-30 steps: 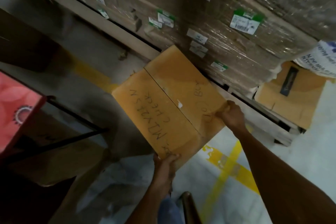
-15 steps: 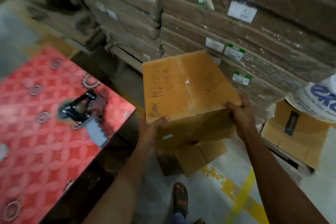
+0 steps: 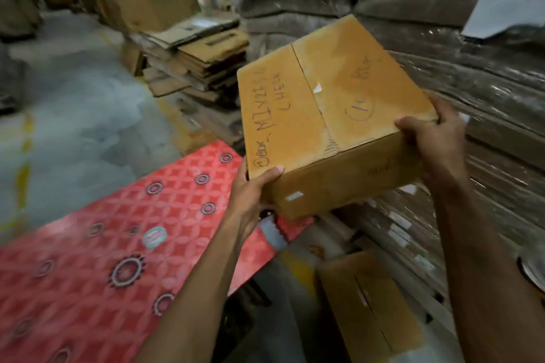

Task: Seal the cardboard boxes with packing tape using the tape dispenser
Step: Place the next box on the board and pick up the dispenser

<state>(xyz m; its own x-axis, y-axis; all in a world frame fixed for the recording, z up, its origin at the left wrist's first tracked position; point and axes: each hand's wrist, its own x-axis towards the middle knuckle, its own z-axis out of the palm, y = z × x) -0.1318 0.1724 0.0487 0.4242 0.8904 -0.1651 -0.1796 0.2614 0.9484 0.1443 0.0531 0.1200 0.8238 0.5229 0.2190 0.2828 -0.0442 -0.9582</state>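
head view: box point(image 3: 324, 115) gripped between both hands.

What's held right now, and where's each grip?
The cardboard box: left hand grips its near-left corner, thumb on top; right hand grips its near-right top corner.

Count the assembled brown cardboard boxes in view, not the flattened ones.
3. The brown cardboard box with handwriting, held between the left hand and right hand; a plain cardboard box low at right; a blurred cardboard box far back, upper left. The blurred background may hide more.
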